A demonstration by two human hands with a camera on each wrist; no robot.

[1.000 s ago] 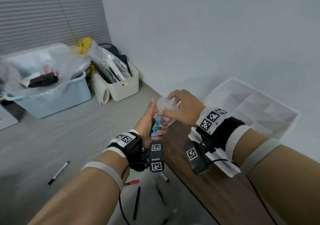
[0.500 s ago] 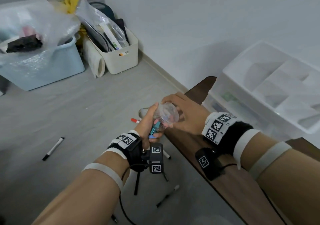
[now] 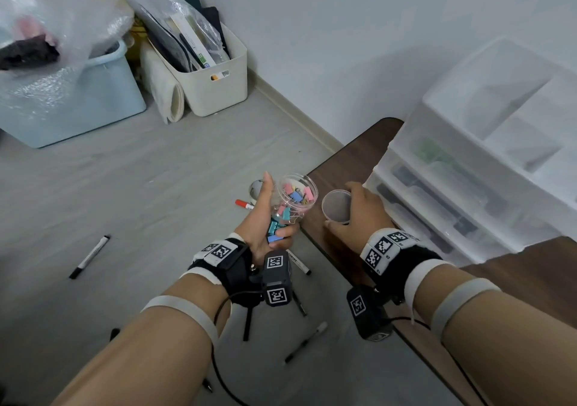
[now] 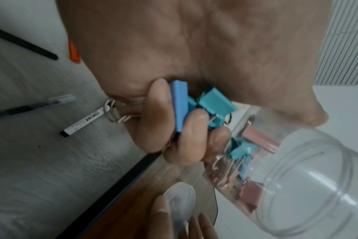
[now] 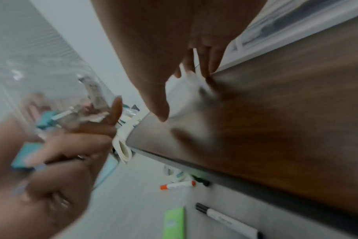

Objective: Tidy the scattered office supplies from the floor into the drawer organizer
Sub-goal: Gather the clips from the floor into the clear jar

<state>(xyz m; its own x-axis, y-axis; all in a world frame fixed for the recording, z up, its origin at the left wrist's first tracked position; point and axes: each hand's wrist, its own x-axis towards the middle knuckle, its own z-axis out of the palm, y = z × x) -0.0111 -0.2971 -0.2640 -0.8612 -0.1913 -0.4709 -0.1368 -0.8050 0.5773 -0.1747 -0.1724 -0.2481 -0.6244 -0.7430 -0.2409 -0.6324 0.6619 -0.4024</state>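
Note:
My left hand grips a clear plastic jar with its mouth uncovered, holding pink and blue binder clips. The same hand's curled fingers also clutch several loose blue and teal binder clips against the palm. My right hand holds the jar's round clear lid just over the brown table, a little right of the jar. The white drawer organizer stands on the table at the right, its top tray divided into compartments.
Markers and pens lie on the grey floor: a black-capped one at left, a red-capped one beyond my left hand, others near the table edge. A green item lies below the table. Blue and white bins stand by the far wall.
My right hand has taken the lid off the jar and moved it right, over the table. The view has tilted down toward the floor. My left hand still holds the jar and clips.

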